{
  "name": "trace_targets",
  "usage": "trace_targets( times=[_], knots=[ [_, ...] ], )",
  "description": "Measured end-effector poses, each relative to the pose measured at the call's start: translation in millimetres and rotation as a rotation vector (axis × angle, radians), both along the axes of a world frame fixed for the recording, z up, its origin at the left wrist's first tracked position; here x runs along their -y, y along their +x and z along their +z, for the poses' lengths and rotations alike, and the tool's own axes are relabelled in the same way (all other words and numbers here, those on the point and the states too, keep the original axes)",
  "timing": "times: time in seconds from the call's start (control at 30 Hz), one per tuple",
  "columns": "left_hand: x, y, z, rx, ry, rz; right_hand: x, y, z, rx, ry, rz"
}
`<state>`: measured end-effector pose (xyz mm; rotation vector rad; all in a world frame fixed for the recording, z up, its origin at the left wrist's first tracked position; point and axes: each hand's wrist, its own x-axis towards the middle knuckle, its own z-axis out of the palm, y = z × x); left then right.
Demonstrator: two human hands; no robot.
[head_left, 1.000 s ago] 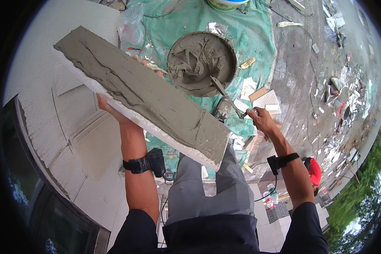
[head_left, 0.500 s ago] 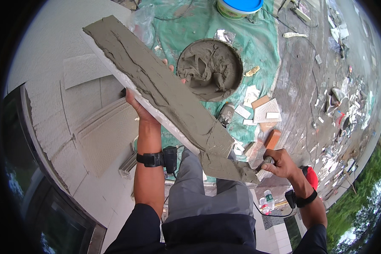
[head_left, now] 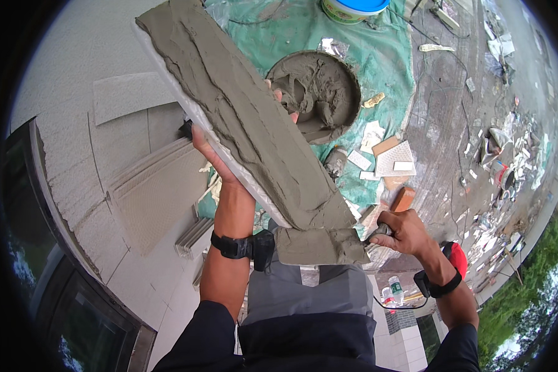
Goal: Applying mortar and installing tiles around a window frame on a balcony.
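A long tile strip (head_left: 242, 124), its top coated with wet grey mortar in ridges, slants from the upper left down to the middle. My left hand (head_left: 212, 155) supports it from below, thumb side at the near white edge and fingertips showing past the far edge. In my right hand (head_left: 406, 232) is the handle of a trowel (head_left: 321, 247). Its mortar-smeared blade lies against the strip's lower end. Beyond the strip, a round tub (head_left: 355, 99) holds more grey mortar; the strip hides part of its left side.
Under the tub spreads a green sheet (head_left: 248, 37), with a blue-lidded bucket (head_left: 353, 9) at the top. Right of the tub lie tile offcuts (head_left: 395, 158) and a reddish-brown block (head_left: 403, 199). Stacked panels (head_left: 152, 192) stand at left, and rubble is scattered across the floor at right.
The strip has moved up and slightly right in the view with my left hand. The trowel blade has shifted left along the strip's lower end and now lies more level.
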<state>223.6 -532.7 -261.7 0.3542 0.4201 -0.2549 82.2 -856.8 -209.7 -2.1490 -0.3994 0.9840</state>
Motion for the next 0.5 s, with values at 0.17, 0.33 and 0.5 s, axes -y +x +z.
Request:
trace_targets(
  times=[0.17,0.33,0.5],
  knots=[
    [-0.5,-2.1,2.4,0.054,-0.126,0.032,1.8,9.6,-5.3,0.099,-0.028,0.02],
    [-6.5,-5.3,14.2,0.026,-0.042,0.021,9.8,27.1,-23.5,0.113,-0.062,-0.141],
    [-24.2,-18.6,2.1,0.087,-0.156,0.037,15.5,50.8,-90.4,-0.127,-0.209,-0.463]
  ],
)
